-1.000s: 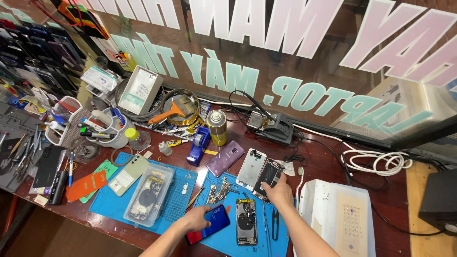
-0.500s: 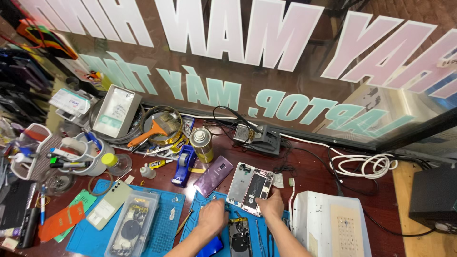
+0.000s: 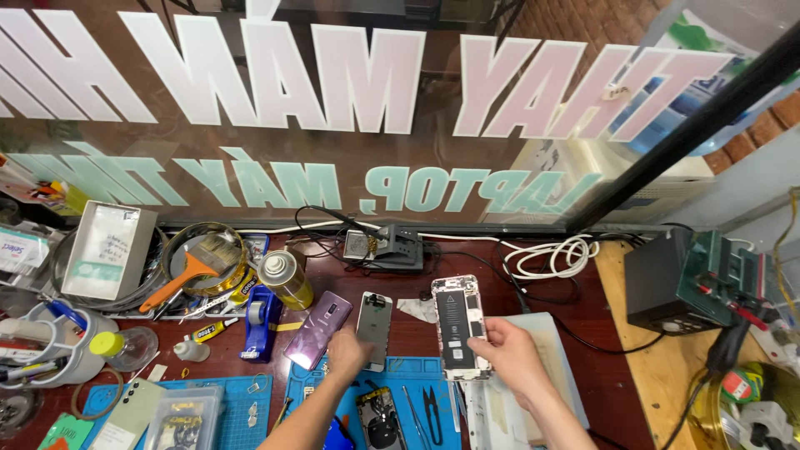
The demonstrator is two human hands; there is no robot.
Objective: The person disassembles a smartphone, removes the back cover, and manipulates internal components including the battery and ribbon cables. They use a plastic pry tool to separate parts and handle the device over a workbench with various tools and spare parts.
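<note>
Standing by this repair bench, closest to the person there's a blue work mat [image 3: 250,400] with another opened phone [image 3: 382,417] lying on it, guts up, and small black tweezers [image 3: 432,404] beside it, probably parked there to be within reach.

The right hand [image 3: 515,360] is wrapped around the lower edge of an opened phone body [image 3: 457,325], fingers on the side and thumb on the face, battery facing up. Held tilted like that, I'd guess it's so the insides can be looked at.

The left hand [image 3: 348,354] rests on the bottom of a grey phone back panel [image 3: 374,329] lying flat at the mat's top edge, fingers curled over it; I can't tell if it's actually gripped or just pressed. A purple phone [image 3: 318,340] lies just beside it, face down.

Farther back: a blue tape dispenser [image 3: 260,321], a yellow spray can [image 3: 285,279] on its side, an orange-handled brush [image 3: 193,268] in a round tin, and a small grey power unit [image 3: 392,247] by the window, cables trailing off.
</note>
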